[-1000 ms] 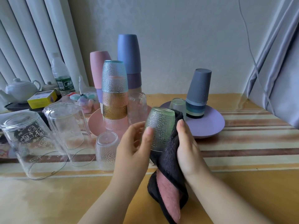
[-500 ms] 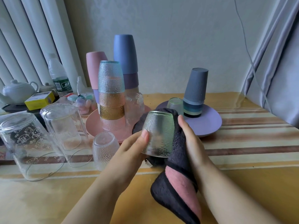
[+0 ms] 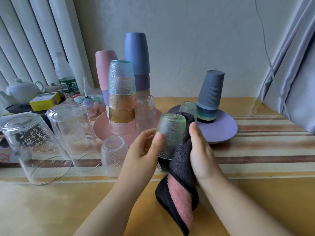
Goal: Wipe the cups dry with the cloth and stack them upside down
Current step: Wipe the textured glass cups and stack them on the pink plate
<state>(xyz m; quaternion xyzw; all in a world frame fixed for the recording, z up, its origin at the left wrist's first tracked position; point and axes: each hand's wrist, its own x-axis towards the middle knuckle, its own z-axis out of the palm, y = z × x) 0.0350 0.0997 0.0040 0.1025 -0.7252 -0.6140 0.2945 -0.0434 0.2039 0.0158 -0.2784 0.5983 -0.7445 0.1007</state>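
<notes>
My left hand (image 3: 144,150) grips a green textured glass cup (image 3: 170,133), held bottom up above the table. My right hand (image 3: 201,154) holds a dark cloth with a pink side (image 3: 180,181) pressed against the cup's right side; the cloth hangs down below the cup. Behind, a stack of upside-down textured glasses (image 3: 121,92) stands on a pink plate (image 3: 100,128). A stack of grey and blue cups (image 3: 209,97) stands upside down on a purple plate (image 3: 225,130), with a small glass cup (image 3: 187,107) beside it.
A small clear textured cup (image 3: 113,155) and two large clear glasses (image 3: 71,132) (image 3: 29,143) stand upside down at the left. Tall pink (image 3: 104,68) and blue (image 3: 137,53) cup stacks rise behind. A teapot (image 3: 23,91), water bottle (image 3: 65,77) and yellow box (image 3: 45,101) sit far left.
The cup has been turned in my left hand and the cloth has shifted round its right side and back. Both hands stay at about the same place above the table.
</notes>
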